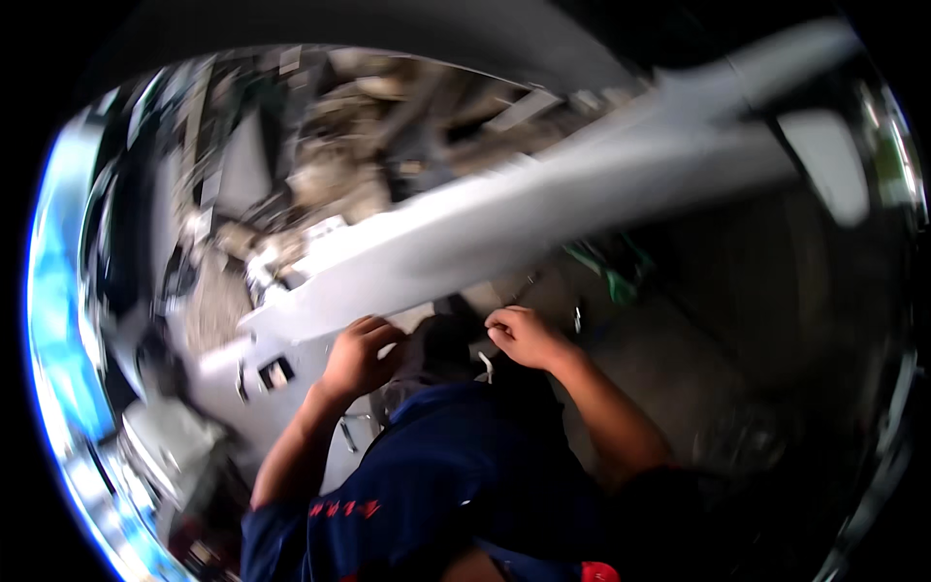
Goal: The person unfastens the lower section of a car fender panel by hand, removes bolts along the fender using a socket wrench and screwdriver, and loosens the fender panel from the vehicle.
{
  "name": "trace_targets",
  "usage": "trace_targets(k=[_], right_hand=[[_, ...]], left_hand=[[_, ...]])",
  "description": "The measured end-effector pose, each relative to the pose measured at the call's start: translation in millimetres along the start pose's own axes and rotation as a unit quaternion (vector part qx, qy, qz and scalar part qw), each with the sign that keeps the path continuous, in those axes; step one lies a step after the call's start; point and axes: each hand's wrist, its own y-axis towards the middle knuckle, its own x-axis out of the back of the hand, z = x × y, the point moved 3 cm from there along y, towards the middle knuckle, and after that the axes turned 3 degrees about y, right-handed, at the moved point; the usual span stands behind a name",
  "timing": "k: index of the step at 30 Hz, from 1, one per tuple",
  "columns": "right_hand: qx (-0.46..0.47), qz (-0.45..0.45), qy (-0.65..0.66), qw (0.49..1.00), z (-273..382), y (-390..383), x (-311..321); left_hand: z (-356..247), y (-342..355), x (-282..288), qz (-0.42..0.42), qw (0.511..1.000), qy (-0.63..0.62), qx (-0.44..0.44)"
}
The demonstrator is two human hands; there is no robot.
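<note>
I am keeping watch from afar: bare left hand (365,355) and bare right hand (527,338) are curling inward, grip unclear; just beyond, a long, pale-grey panel (543,206) is slanting before blurred brown-and-grey clutter (339,170).

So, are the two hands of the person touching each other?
No, the left hand and the right hand are apart, with a visible gap between them.
</note>
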Motion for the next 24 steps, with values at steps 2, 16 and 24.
trace_targets(k=[2, 16, 24], right_hand=[[-0.085, 0.009, -0.095, 0.992, -70.0, -29.3, -11.6], [-0.483, -0.369, 0.247, 0.754, -423.8, -302.1, -162.3], [-0.516, -0.280, 0.200, 0.785, -704.2, -197.9, -208.8]], left_hand=[[-12.7, 11.1, -14.4, 0.004, 0.998, -0.045, 0.042], [26.3, 83.5, -318.2, 0.465, 0.881, 0.087, 0.015], [99.9, 25.3, -487.2, 0.518, 0.797, 0.075, 0.302]])
